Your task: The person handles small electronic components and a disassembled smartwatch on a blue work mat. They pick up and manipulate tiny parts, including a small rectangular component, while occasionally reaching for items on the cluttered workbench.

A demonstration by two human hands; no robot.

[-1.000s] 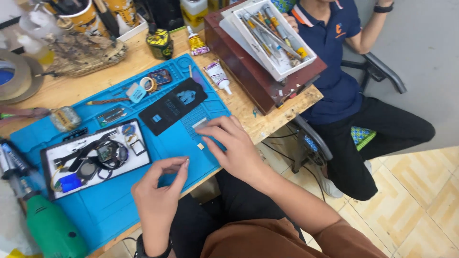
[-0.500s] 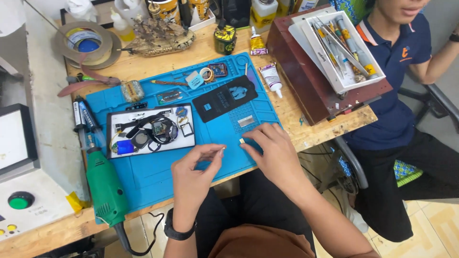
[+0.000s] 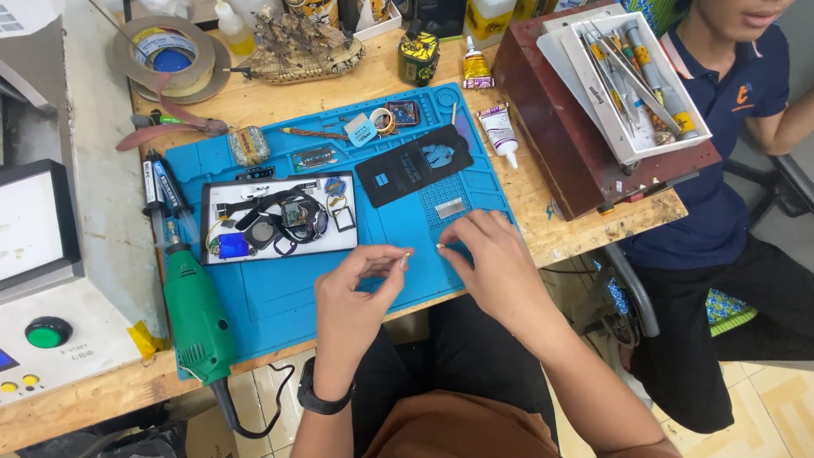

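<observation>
Pinching tiny pale part [image 3: 440, 246] | right hand [image 3: 487, 263] grasping | left hand [image 3: 356, 293] fingertips pinched, contents unclear

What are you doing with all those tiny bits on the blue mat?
A person sits at a wooden bench, both hands over a blue mat. The left hand and right hand each pinch something tiny between fingertips, too small to tell what. Beside them a white tray holds small parts, and a dark phone back lies on the mat. A green tool rests at the mat's edge. Another person sits nearby.
</observation>
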